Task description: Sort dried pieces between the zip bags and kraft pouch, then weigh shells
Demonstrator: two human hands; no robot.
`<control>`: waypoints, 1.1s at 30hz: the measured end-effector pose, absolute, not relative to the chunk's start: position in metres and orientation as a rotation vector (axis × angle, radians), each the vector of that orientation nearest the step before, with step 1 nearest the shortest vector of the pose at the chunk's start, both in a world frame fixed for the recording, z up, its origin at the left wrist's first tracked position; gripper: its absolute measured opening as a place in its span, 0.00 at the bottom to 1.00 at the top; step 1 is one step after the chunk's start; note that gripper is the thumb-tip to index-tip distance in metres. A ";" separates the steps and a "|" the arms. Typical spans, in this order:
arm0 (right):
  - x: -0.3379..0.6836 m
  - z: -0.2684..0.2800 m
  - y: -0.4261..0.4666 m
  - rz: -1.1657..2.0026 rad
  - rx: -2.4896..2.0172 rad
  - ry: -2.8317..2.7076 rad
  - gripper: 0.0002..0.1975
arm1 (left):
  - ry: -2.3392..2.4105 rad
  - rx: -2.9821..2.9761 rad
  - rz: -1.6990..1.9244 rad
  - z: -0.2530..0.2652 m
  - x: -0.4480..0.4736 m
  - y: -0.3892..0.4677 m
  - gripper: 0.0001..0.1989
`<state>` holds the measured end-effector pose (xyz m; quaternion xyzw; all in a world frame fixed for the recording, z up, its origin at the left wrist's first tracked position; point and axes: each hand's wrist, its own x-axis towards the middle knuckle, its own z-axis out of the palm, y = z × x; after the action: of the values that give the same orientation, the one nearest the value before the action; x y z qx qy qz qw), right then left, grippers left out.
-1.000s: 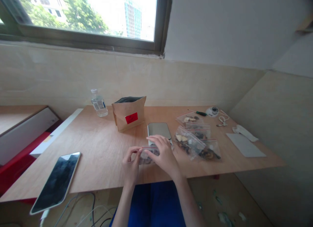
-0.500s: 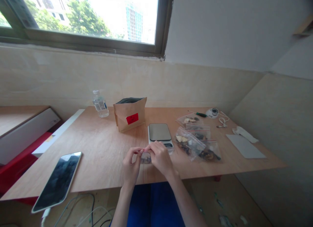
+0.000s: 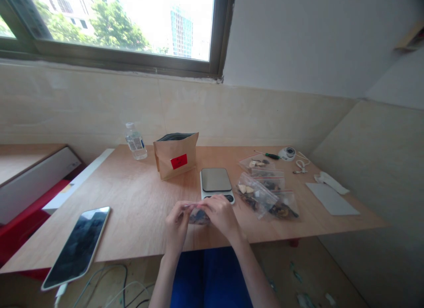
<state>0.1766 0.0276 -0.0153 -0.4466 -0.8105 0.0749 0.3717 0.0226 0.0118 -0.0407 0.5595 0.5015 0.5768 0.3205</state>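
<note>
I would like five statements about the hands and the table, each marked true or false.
1. The left hand and the right hand pinch the top of a clear bag. True.
2. The phone lies right of the scale. False: the phone lies left of it.
3. The brown bag stands open at its top. True.
4. The brown bag's label is green. False: the label is red.
5. The bottle stands left of the brown bag. True.

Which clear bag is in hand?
The bag in front of the scale, its top edge pinched by the left hand and right hand. The other bags lie grouped right of the scale, touched by neither hand.
</note>
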 end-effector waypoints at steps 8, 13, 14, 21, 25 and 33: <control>0.186 -0.016 0.026 0.318 -1.159 -1.983 0.13 | 1.398 1.391 1.558 -0.040 0.021 0.009 0.12; 0.196 -0.022 0.025 0.330 -1.170 -2.017 0.10 | 1.400 1.275 1.600 -0.038 0.020 0.008 0.13; 0.198 -0.024 0.025 0.311 -1.184 -2.012 0.11 | 1.404 1.251 1.610 -0.037 0.020 0.007 0.13; 0.204 -0.025 0.021 0.290 -1.202 -1.995 0.11 | 1.265 0.928 1.668 -0.032 0.026 0.009 0.14; 0.212 -0.026 0.018 0.289 -1.272 -1.957 0.14 | 1.239 0.796 1.639 -0.032 0.025 0.009 0.15; 0.218 -0.020 0.007 0.593 -1.280 -1.778 0.14 | 1.281 0.707 1.523 -0.043 0.021 0.018 0.19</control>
<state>0.2182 0.0067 -0.0202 -0.5113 -0.7102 0.2367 0.4221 0.0206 0.0183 -0.0433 0.2915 0.5281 0.6276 0.4922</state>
